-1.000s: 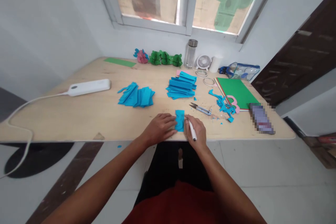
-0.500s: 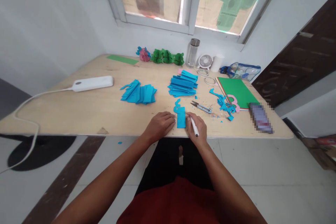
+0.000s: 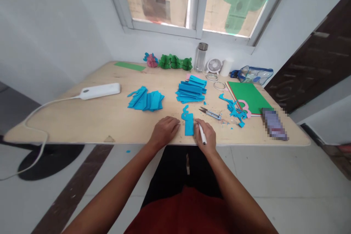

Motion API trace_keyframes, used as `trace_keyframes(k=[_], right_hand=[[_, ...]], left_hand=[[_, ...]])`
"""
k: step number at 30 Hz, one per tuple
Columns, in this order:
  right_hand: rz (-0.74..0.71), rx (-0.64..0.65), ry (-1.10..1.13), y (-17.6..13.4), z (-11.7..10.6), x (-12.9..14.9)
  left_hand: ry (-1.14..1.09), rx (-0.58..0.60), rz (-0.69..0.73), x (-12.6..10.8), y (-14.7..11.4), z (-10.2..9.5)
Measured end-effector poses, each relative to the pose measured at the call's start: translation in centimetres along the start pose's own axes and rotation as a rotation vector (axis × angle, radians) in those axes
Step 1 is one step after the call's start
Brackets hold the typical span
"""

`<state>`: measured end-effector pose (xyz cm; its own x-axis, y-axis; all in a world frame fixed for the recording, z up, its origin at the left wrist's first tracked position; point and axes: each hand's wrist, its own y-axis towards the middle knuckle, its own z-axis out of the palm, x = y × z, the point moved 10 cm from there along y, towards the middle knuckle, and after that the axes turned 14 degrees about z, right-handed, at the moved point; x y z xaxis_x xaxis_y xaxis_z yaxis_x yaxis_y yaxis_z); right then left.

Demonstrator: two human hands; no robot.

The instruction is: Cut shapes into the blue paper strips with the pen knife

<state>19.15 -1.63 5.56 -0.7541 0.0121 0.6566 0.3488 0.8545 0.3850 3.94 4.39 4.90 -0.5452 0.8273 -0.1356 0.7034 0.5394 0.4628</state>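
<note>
Nearest, at the front edge of the tabletop [image 3: 153, 138], the two hands lie apart on either side of a blue paper rectangle [image 3: 189, 125]. The left hand [image 3: 166, 129] rests palm down, holding nothing that shows, its fingertips just short of the paper. The right hand [image 3: 206, 134] is closed on a white pen [image 3: 202, 133], dark end toward the body; the tip is hidden by the fingers, so I cannot tell whether it touches the sheet. A curvy blue cut-out [image 3: 184, 113] lies at the rectangle's upper left, meeting or slightly overlapping it. For clean marking, the left fingertips would do best pressing the rectangle flat, since so small a piece would probably skid under the nib; light, even strokes should suit it, with the wrist clear of any fresh line. Just beyond, the thread snips [image 3: 210, 113] lie with their points toward the paper, so they would be better turned away or kept clear of the right knuckles. The blue offcuts [image 3: 233, 109] farther right are best kept out from under the sheet, where they could make the line bump. Behind, the stacked blue strips [image 3: 190, 90] sit well out of the drawing space.
</note>
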Motion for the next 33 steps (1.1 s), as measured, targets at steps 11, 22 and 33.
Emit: trace_keyframes(k=[11,22,33], right_hand=[[-0.025,0.0,0.031,-0.1,0.0,0.1],[-0.018,0.053,0.054,0.0,0.2,0.1],[-0.041,0.06,0.06,-0.1,0.5,0.0]], left_hand=[[0.061,0.184,-0.264,4.1,4.9,2.9],[0.093,0.248,-0.453,5.1,4.6,3.8],[0.114,0.23,-0.432,6.3,5.3,4.2]])
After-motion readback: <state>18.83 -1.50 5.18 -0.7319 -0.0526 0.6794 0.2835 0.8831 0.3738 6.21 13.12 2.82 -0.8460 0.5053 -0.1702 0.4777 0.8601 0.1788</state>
